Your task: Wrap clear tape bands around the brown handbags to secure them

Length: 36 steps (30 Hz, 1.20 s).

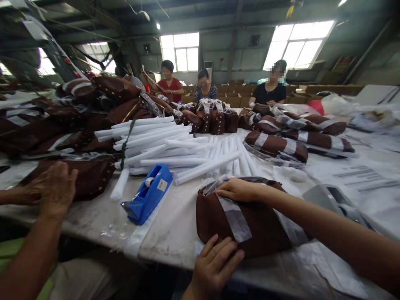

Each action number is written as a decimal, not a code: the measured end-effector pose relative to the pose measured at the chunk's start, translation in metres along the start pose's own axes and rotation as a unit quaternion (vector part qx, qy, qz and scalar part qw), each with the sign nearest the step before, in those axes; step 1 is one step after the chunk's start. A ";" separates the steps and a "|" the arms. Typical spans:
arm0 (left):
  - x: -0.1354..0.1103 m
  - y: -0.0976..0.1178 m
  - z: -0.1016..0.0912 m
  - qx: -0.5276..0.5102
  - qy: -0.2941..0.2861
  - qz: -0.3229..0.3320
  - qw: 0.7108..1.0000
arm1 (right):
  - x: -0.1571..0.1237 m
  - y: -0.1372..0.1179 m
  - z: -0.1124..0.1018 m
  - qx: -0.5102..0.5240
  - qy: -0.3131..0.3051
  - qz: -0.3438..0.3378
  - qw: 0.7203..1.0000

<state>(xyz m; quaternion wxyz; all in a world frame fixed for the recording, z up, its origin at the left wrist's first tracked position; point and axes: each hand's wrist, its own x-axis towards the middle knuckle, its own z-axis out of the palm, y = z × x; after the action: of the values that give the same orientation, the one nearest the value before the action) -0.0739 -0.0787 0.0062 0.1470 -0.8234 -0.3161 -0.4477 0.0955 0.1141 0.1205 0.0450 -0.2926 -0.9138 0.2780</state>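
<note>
A dark brown leather bag lies on the worktable in front of me, with clear tape strips running across it and plastic film along its far edge. My right hand rests on the bag's far edge, at the upper end of one strip, its fingers stretched out to the left. At the near edge, my left hand touches the bag with its fingers extended. A blue tape dispenser stands to the left of the bag. To the right, partly behind my right arm, is a grey tape dispenser.
White foam-like rolls lie across the middle of the table. Brown bags are heaped at the left, and taped ones lie at the right. A co-worker's hands press another bag at the left. Several people work across the table.
</note>
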 end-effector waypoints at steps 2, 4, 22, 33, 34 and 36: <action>-0.001 0.001 0.000 -0.001 -0.006 -0.002 1.000 | -0.004 0.004 -0.004 -0.027 -0.009 0.047 0.999; -0.001 0.001 0.000 -0.006 -0.004 -0.004 1.000 | -0.009 0.006 -0.008 -0.045 -0.014 0.081 0.996; 0.004 0.009 -0.005 -0.015 -0.017 -0.032 0.999 | -0.081 -0.012 0.016 -0.085 0.121 0.044 0.988; 0.004 0.010 -0.005 -0.005 -0.040 -0.036 0.999 | -0.163 -0.018 0.037 -0.132 0.136 -0.022 0.982; 0.003 0.010 -0.004 -0.004 -0.037 -0.037 0.999 | -0.162 -0.015 0.038 -0.141 0.154 -0.035 0.977; 0.003 0.011 -0.004 0.002 -0.031 -0.037 0.999 | -0.159 -0.012 0.041 -0.162 0.200 -0.067 0.964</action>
<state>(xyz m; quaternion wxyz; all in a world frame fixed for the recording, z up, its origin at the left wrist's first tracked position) -0.0682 -0.0875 0.0109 0.1227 -0.8242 -0.3516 -0.4266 0.2104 -0.0028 0.1053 0.1972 -0.2838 -0.9366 0.0587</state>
